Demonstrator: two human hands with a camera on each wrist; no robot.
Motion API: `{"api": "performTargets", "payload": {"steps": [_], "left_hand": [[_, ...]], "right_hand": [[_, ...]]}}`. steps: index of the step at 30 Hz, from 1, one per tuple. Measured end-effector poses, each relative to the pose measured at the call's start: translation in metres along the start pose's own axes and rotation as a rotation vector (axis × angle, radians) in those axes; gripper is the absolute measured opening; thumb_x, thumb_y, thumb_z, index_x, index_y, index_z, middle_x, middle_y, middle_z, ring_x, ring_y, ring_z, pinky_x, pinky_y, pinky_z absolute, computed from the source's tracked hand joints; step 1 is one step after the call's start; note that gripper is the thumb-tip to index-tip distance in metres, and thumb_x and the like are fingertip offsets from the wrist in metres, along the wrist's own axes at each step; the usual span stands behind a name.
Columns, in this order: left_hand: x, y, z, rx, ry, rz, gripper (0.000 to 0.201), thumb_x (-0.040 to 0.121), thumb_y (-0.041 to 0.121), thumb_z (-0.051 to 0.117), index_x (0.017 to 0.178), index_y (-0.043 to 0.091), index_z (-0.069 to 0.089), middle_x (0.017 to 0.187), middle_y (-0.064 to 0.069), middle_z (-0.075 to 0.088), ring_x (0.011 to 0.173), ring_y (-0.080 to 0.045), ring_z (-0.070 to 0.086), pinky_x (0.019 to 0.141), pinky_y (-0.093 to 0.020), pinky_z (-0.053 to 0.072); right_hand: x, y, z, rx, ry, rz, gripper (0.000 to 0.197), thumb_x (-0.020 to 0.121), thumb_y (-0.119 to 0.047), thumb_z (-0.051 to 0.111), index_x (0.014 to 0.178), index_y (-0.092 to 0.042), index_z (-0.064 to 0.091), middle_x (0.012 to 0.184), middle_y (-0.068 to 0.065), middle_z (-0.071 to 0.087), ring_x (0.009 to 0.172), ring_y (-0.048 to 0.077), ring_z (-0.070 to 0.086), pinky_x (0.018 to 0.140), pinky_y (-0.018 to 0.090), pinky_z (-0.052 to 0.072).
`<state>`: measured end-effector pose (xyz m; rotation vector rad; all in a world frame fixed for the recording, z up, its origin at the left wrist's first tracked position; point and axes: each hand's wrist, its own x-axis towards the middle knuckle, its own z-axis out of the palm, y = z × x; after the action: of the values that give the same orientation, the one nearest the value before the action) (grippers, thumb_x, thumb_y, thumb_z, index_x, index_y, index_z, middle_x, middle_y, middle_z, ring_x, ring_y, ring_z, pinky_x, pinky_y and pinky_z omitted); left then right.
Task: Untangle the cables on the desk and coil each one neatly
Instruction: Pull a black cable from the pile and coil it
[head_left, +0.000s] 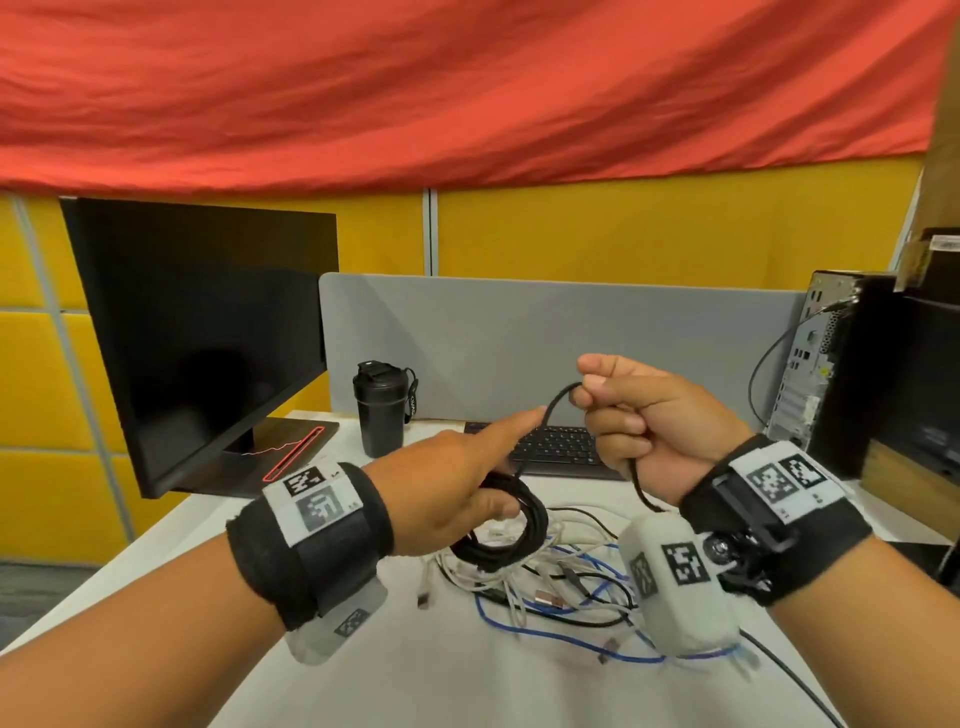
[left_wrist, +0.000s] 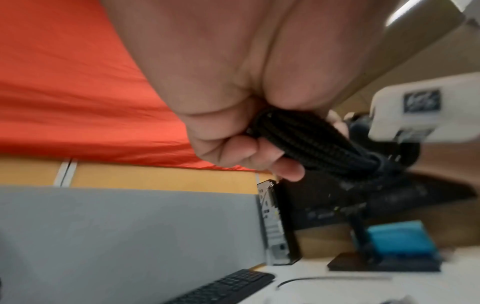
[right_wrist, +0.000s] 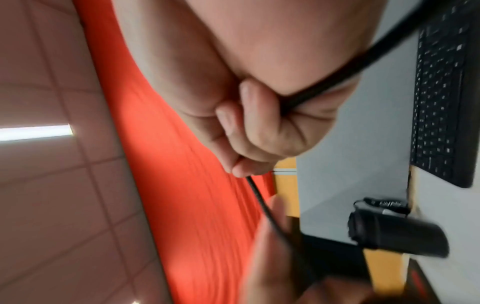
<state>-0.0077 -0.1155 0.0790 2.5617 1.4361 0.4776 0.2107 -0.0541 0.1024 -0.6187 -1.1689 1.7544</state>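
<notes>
Two hands raised above white desk, both engaged with single black braided cable.

Far left: dark monitor on stand, angled toward centre. Just right of it: black lidded tumbler, upright on desk before grey partition.

Left of centre: left hand, lower fingers and thumb curled around gathered coil of black braided cable, several loops bunched in grip (left wrist view: braided strands pressed between fingers and palm). Index finger extended straight toward right hand, tip touching rising strand of cable.

Centre, below hands: loose tangle of white, blue and black cables on desk, with connector ends visible; held coil suspended just above it. Behind: black keyboard flat on desk.

Right of centre: right hand, fingers closed into fist, cable pinched between thumb and index finger at top and passed down through closed fingers, free end hung below heel of hand. Right wrist view: black strand clamped under curled fingers.

Hands apart, joined only by short arc of cable between them.

Far right: desktop computer tower, rear panel turned toward viewer.
</notes>
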Motion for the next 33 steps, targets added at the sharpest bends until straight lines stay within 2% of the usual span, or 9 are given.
{"api": "performTargets", "payload": {"steps": [5,8,11,13,16,19,26,29,33], "left_hand": [[-0.009,0.017,-0.016,-0.517,0.196,0.14,0.05,0.091,0.023,0.068,0.134,0.041,0.049,0.094,0.018,0.072,0.088,0.003,0.068,0.076,-0.01,0.049],[-0.001,0.009,-0.025,-0.35,0.469,0.057,0.014,0.096,0.022,0.062,0.108,0.029,0.065,0.086,0.013,0.07,0.083,0.003,0.065,0.068,-0.008,0.047],[0.004,-0.008,-0.015,-0.029,0.437,-0.071,0.011,0.101,0.027,0.053,0.107,0.022,0.061,0.091,0.007,0.063,0.084,-0.008,0.057,0.072,-0.023,0.046],[0.006,-0.018,-0.004,-0.099,0.453,-0.122,0.008,0.101,0.028,0.053,0.102,0.023,0.059,0.087,0.008,0.061,0.08,-0.003,0.055,0.064,-0.016,0.041],[0.01,-0.023,0.007,-0.17,0.553,-0.19,0.004,0.098,0.029,0.058,0.098,0.026,0.058,0.081,0.012,0.06,0.074,0.004,0.056,0.059,-0.006,0.041],[0.017,-0.021,0.018,-0.249,0.63,-0.274,0.008,0.095,0.028,0.064,0.098,0.022,0.062,0.079,0.012,0.062,0.07,0.002,0.057,0.057,-0.009,0.042],[0.018,0.003,0.031,-1.334,0.6,-0.351,0.012,0.088,0.003,0.067,0.1,0.002,0.069,0.08,-0.009,0.074,0.071,-0.013,0.071,0.064,-0.026,0.055],[0.013,-0.002,0.031,-1.473,0.491,-0.326,0.027,0.091,0.002,0.061,0.115,-0.009,0.063,0.093,-0.019,0.068,0.081,-0.025,0.065,0.073,-0.035,0.053],[0.005,-0.01,0.033,-1.446,0.5,-0.312,0.016,0.093,0.002,0.059,0.108,-0.001,0.063,0.084,-0.009,0.071,0.072,-0.016,0.06,0.066,-0.025,0.053]], "right_hand": [[0.002,0.03,0.002,-0.561,0.083,0.005,0.008,0.087,0.0,0.064,0.09,-0.007,0.066,0.057,0.002,0.055,0.042,0.008,0.029,0.04,0.018,0.018],[-0.007,0.048,0.009,-0.695,-0.116,0.057,0.013,0.083,0.0,0.067,0.079,-0.01,0.073,0.067,0.005,0.069,0.039,0.007,0.031,0.038,0.017,0.022],[-0.014,0.039,0.013,-0.872,-0.218,0.066,0.006,0.084,-0.01,0.072,0.083,-0.013,0.077,0.071,0.005,0.072,0.041,0.006,0.037,0.038,0.017,0.029],[-0.014,0.031,0.014,-1.084,-0.181,0.049,0.005,0.084,-0.015,0.073,0.084,-0.016,0.078,0.071,-0.002,0.073,0.049,0.006,0.051,0.046,0.018,0.041],[-0.014,0.034,0.015,-1.35,0.133,-0.228,0.008,0.084,-0.029,0.073,0.091,-0.027,0.076,0.08,-0.019,0.068,0.076,0.001,0.063,0.067,0.013,0.043],[-0.024,0.047,0.03,-1.281,0.329,-0.704,0.021,0.083,-0.032,0.072,0.103,-0.036,0.067,0.083,-0.024,0.066,0.07,-0.003,0.061,0.063,0.006,0.045],[-0.019,0.075,0.04,-1.747,0.376,-0.892,0.035,0.088,-0.034,0.064,0.12,-0.03,0.05,0.068,-0.005,0.069,0.058,0.021,0.066,0.05,0.03,0.049],[-0.021,0.079,0.043,-1.631,0.244,-0.81,0.037,0.088,-0.025,0.062,0.122,-0.032,0.051,0.068,-0.006,0.068,0.061,0.018,0.064,0.055,0.031,0.05],[-0.013,0.048,0.043,-0.601,0.127,-0.243,0.04,0.07,-0.011,0.062,0.106,-0.026,0.056,0.058,0.005,0.059,0.047,0.021,0.047,0.042,0.03,0.04]]}}
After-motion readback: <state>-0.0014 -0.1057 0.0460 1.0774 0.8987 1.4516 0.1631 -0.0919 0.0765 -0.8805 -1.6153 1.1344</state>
